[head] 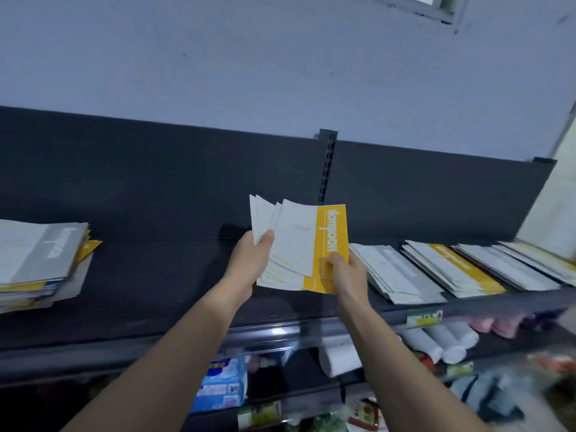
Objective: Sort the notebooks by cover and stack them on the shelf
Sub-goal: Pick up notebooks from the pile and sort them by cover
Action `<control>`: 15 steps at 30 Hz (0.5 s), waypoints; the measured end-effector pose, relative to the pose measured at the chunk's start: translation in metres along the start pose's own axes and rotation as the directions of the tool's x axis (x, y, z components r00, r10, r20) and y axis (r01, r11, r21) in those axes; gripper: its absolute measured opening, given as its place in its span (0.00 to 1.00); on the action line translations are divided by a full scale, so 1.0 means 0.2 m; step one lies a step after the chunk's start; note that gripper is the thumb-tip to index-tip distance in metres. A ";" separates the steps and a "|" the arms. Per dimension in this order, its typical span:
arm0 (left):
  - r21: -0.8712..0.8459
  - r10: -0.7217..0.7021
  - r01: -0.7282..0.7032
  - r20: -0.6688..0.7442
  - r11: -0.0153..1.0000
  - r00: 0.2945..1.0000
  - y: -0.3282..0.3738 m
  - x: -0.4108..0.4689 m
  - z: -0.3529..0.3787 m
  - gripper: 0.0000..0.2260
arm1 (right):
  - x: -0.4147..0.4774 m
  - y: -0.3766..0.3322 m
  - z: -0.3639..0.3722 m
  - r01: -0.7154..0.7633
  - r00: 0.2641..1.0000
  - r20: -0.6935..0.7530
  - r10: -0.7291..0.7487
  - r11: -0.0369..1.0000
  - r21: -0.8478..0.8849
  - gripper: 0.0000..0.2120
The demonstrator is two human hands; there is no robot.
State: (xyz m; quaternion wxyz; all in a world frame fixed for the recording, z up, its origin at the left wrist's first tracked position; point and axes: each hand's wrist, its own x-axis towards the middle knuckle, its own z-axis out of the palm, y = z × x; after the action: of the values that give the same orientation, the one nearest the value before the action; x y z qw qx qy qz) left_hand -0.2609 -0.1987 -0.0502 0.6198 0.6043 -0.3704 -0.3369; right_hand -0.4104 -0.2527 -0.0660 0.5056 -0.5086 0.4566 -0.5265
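The bundle of notebooks (261, 216) is held in the air above the dark shelf (156, 275), fanned out so the edges of several covers show. The left hand (249, 263) grips its left side, thumb on top and fingers underneath. The right hand (346, 272) pinches the lower corner of the top notebook (332, 241), the one with the yellow band, with the thumb pressed on the cover.

The main risk, I think, is the fan itself. The books are splayed and held along one side only. If the top one is pulled away sharply, those beneath could slide out onto the shelf, or past its front edge toward the white rolls (436, 341) below. A one-corner pinch could also bend the thin cover.

Sorted stacks lie just to the right: a grey-banded stack (396, 275) nearest, then a yellow-banded stack (461, 269). The ones beyond are too blurred to tell apart. The stacks sit close together, so the yellow book could land on the grey one by mistake. The untidy pile (40, 260) at far left has books poking out and may slip.
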 end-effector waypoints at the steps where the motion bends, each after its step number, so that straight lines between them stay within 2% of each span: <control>1: -0.004 -0.002 0.002 0.022 1.000 1.000 0.00 -0.02 0.08 0.12 | 0.01 -0.01 -0.08 0.011 1.000 -0.003 -0.011 1.000 -0.007 0.11; 7: -0.018 0.026 -0.025 0.056 1.000 0.998 -0.04 -0.13 0.53 0.09 | 0.05 -0.02 -0.56 0.068 0.998 0.012 -0.068 0.997 -0.027 0.09; 12: 0.024 0.096 -0.098 0.066 0.995 0.993 -0.06 -0.21 0.88 0.08 | 0.12 0.00 -0.90 0.096 0.993 -0.066 -0.096 0.995 -0.006 0.15; 15: 0.113 0.140 -0.149 0.084 0.982 0.987 -0.08 -0.22 1.08 0.14 | 0.18 0.03 -1.08 0.108 0.989 -0.101 -0.109 0.994 -0.015 0.15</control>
State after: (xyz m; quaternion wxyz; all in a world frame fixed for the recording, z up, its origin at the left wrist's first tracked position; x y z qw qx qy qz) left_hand -0.4695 -0.2698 -0.0685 0.5910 0.5985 -0.4559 -0.2910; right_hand -0.6239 -0.2971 -0.0829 0.4498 -0.5078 0.4560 -0.5761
